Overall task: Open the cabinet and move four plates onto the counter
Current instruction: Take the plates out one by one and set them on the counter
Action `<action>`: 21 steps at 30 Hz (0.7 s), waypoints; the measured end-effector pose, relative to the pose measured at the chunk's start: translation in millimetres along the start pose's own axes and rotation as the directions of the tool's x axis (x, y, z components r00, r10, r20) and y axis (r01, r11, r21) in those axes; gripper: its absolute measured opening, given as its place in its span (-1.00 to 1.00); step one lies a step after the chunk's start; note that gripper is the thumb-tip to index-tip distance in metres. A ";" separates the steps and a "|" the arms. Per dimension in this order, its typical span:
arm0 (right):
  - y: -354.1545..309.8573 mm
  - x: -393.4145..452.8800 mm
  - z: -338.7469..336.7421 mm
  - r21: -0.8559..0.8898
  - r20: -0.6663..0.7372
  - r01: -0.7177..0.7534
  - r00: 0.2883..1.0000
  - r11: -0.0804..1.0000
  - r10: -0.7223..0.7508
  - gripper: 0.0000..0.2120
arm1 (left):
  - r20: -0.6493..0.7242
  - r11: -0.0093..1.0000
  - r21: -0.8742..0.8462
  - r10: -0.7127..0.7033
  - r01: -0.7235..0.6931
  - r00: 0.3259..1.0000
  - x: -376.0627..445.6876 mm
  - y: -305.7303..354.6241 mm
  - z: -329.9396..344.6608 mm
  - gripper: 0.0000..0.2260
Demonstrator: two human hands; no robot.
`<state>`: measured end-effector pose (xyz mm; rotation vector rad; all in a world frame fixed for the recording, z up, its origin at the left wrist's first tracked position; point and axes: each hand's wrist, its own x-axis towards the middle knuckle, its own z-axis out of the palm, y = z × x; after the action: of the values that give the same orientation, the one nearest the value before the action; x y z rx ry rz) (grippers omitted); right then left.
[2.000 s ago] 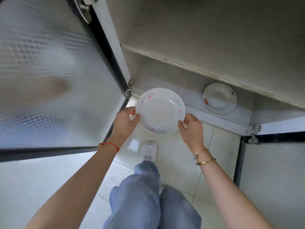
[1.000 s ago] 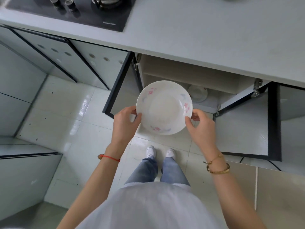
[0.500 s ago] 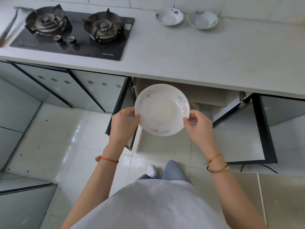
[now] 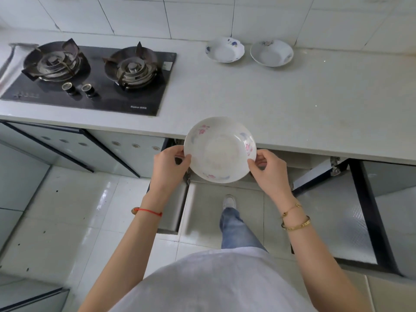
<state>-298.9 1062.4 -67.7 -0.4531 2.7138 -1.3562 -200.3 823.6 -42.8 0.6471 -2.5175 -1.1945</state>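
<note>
A white plate with pink and blue flowers (image 4: 219,149) hangs level in the air over the front edge of the counter (image 4: 292,104). My left hand (image 4: 167,166) grips its left rim and my right hand (image 4: 269,170) grips its right rim. Two more white plates stand side by side at the back of the counter by the wall: one with blue flowers (image 4: 225,50) and a plainer one (image 4: 272,52) to its right. Below the counter the cabinet is open, its left door (image 4: 172,212) and right door (image 4: 337,219) swung out. The cabinet's inside is hidden.
A black two-burner gas hob (image 4: 90,75) is set into the counter on the left. White wall tiles (image 4: 202,16) rise behind the counter. My leg and shoe (image 4: 229,202) stand on the tiled floor between the open doors.
I have stood up from the cabinet with the flowered plate in both hands, lifting it from low down to counter height. The counter and its two plates have come into view.
</note>
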 end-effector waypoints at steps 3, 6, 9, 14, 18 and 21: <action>9.3 55.3 3.0 -0.006 0.009 0.008 1.000 1.000 -0.008 -0.88 | -0.001 0.999 0.031 -0.017 0.017 1.000 49.5 -0.1 16.4 -0.87; 15.3 111.6 6.4 -0.015 0.032 0.019 0.999 1.000 -0.019 -0.88 | -0.013 0.999 0.004 -0.037 0.037 0.999 97.9 4.3 31.5 -0.87; 19.0 170.2 10.4 -0.024 0.059 0.012 0.998 1.000 -0.011 -0.91 | -0.048 0.998 -0.009 -0.067 0.067 0.997 148.8 8.5 48.6 -0.86; 30.7 255.2 27.1 -0.051 0.097 -0.001 0.995 0.999 0.006 -0.93 | -0.075 0.990 0.011 -0.142 0.144 0.987 222.5 -0.9 78.1 -0.87; 39.8 302.7 46.9 -0.076 0.146 -0.060 0.987 0.995 0.070 -0.90 | -0.038 0.979 0.023 -0.202 0.203 0.979 271.3 -16.0 93.0 -0.88; 44.3 329.7 62.9 -0.099 0.179 -0.087 0.978 0.991 0.104 -0.89 | 0.005 0.969 0.037 -0.245 0.245 0.970 303.0 -31.5 102.6 -0.87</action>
<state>-611.1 942.1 -119.6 -0.4250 2.6162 -1.1125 -496.4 720.2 -113.2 0.9880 -2.5283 -1.2346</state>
